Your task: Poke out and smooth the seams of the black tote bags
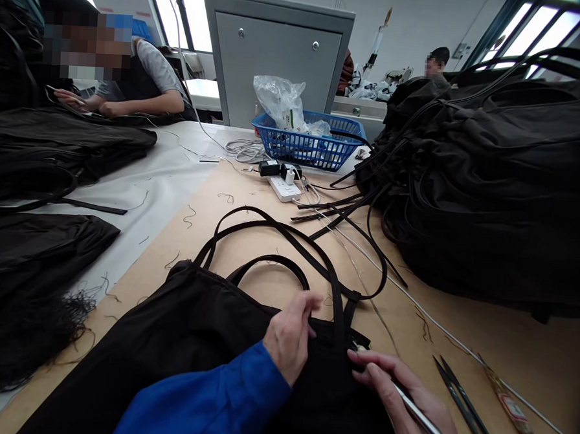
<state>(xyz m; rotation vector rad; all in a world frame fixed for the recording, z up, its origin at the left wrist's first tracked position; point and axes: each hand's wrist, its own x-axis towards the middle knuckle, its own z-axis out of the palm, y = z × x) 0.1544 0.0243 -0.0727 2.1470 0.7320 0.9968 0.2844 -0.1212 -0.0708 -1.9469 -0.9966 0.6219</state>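
Observation:
A black fabric bag (pixel 191 328) with long thin straps (pixel 279 232) lies on the brown board in front of me. My left hand (pixel 290 333), in a blue sleeve, pinches the bag's top edge near the straps. My right hand (pixel 397 394) rests on the bag's right corner and grips a thin silvery tool (pixel 422 423) that runs back toward my wrist. Its fingertips touch the fabric just right of the left hand.
Black thread snips (pixel 465 407) lie on the board to the right. A big pile of black bags (pixel 505 189) fills the right side. Behind are a blue basket (pixel 308 143), a white power strip (pixel 284 187) and cables. Black fabric lies left; another person (pixel 127 79) works at the far left.

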